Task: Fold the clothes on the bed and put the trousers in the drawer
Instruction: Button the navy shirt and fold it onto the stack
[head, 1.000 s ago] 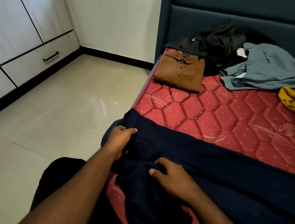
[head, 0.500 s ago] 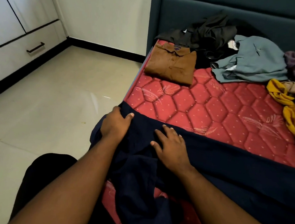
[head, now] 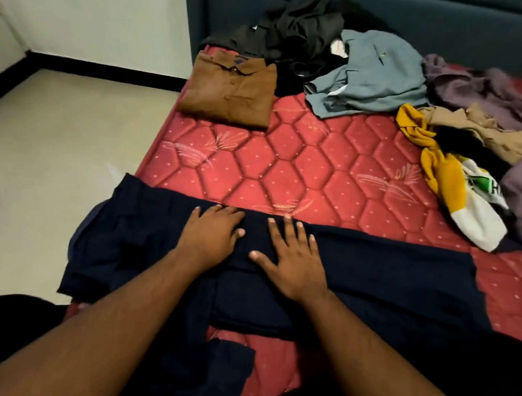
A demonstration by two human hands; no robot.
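We press left hand (head: 211,235) and right hand (head: 292,257) flat on navy trousers (head: 388,281), fingers (head: 288,228) straight, spread wide, holding nothing. Trousers lie across near edge of bed (head: 287,175). Folded brown shirt (head: 231,94) far left; unfolded clothes pile (head: 374,81) far right.

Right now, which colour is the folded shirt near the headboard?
Brown: the folded shirt shows best in the head view, on the red mattress.
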